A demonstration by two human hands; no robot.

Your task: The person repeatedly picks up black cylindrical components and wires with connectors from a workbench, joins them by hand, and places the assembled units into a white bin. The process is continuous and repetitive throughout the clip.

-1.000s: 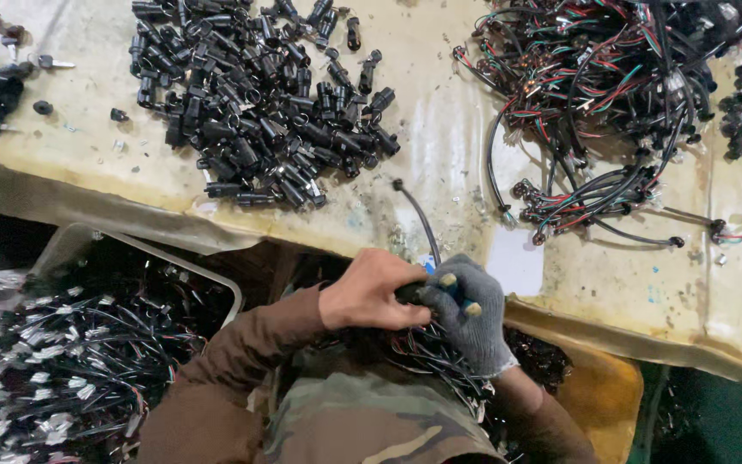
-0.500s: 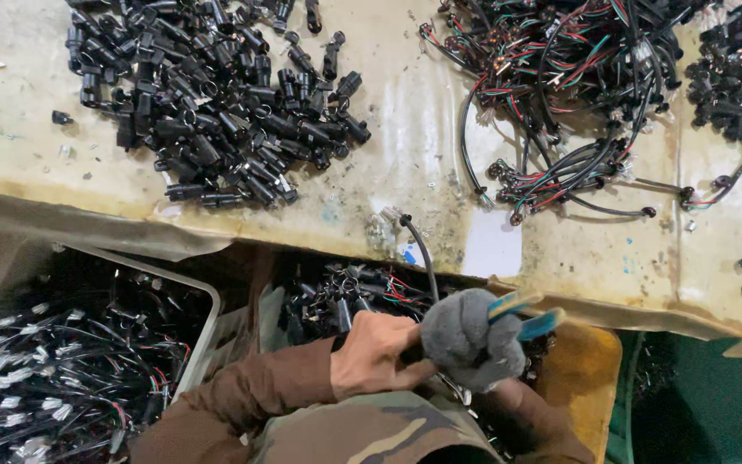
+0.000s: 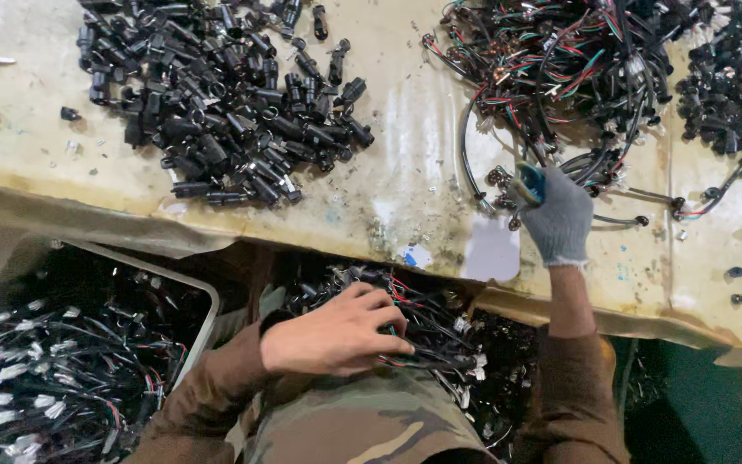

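Surface [image 3: 422, 129] stained, yellowish; far edges cut off. Wire tangle [image 3: 577, 77] upper right, black connector heap [image 3: 216, 103] left. Lap bundle [image 3: 440, 335] partly hidden under bare left hand [image 3: 332, 335], fingers curled, pressing it. Gloved right hand [image 3: 556, 215], earlier at lap, now up at tangle, closed on blue-handled tool [image 3: 527, 182]; tip unclear.

A tangled bundle of black, red and green wires [image 3: 422, 331] lies in the lap, connectors white.

Single head-worn view, steeply downward, close over table [image 3: 405, 129] edge and lap.
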